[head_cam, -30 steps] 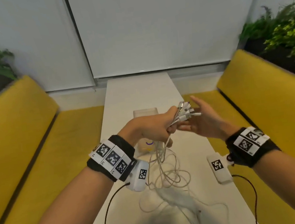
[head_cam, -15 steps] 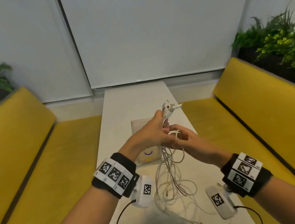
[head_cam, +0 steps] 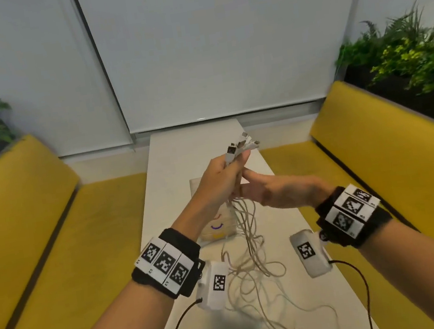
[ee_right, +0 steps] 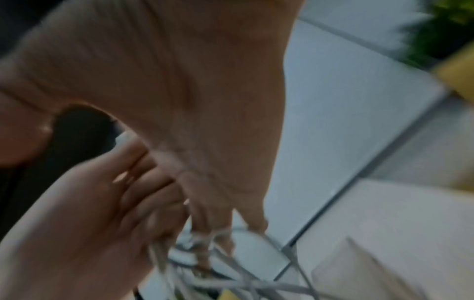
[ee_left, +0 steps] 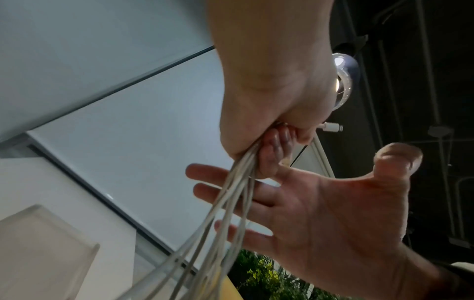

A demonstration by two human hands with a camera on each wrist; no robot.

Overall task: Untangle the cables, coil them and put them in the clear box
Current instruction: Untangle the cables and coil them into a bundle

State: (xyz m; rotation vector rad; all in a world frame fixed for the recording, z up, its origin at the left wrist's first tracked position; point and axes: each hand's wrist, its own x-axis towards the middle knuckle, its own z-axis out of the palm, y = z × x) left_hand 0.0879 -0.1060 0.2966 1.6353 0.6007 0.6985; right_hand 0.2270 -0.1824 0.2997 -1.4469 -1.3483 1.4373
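Cables (head_cam: 246, 224) run up as a white bundle into our left hand (head_cam: 219, 182), whose fingers are curled tight round them just under the plugs. Those connector ends (head_cam: 241, 145) fan out above the fist, and one white plug (ee_left: 332, 127) shows past the knuckles in the left wrist view. Our right hand (head_cam: 278, 190) sits just beside the fist with its fingers (ee_left: 218, 187) straight and spread and the thumb up, the palm turned towards the hanging strands; it grips nothing. In the left wrist view the strands (ee_left: 231, 203) cross in front of those spread fingers, seemingly brushing them, though the right wrist view is too blurred for us to confirm contact.

Below both hands the cables drop in loose loops and lie in a tangle (head_cam: 256, 276) on the white table (head_cam: 196, 145), between our two wrists. Behind the hanging bundle stands the clear box (head_cam: 219, 226), partly hidden by our left hand and forearm; a purple curved mark and a yellow one show at its near side. Its translucent wall (ee_left: 46, 243) appears low in the left wrist view.

Both wrists wear black bands with checkered marker tiles (head_cam: 165, 263) and white camera units (head_cam: 310, 253), each trailing a black lead. Yellow benches (head_cam: 36, 217) flank the table, with green plants (head_cam: 404, 54) behind them.
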